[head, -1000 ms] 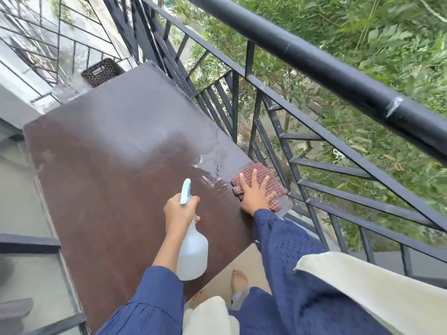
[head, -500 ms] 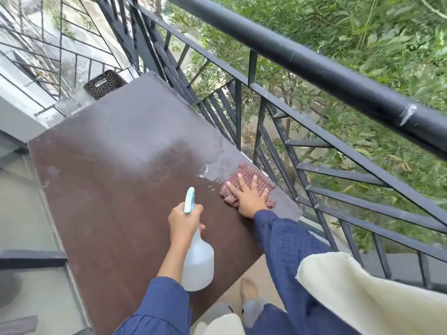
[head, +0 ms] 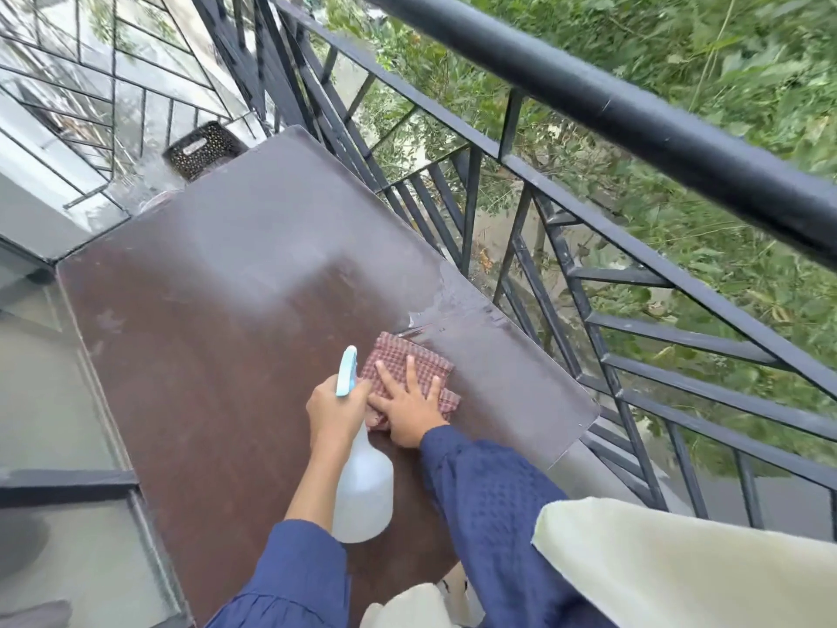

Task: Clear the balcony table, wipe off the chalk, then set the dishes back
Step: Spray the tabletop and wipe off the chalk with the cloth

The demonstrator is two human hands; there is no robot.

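your right hand (head: pixel 410 412) lies spread flat on the checked cloth (head: pixel 410 360), hiding its near part. your left hand (head: pixel 337 412) is wrapped around the spray bottle (head: pixel 364 496) neck (trigger finger unclear). the brown table (head: pixel 217 355) looks wet by the black railing (head: pixel 634 124); a dark basket (head: pixel 204 149) sits beyond.

Count: my 2 hands (head: pixel 337 412), 1 bottle (head: pixel 364 494), 1 cloth (head: pixel 407 360), 1 counter (head: pixel 217 355), 1 basket (head: pixel 204 149), 1 railing (head: pixel 634 124).

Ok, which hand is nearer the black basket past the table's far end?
Left. The left hand, gripping the spray bottle, sits slightly closer to the basket; the right hand presses the cloth beside it.
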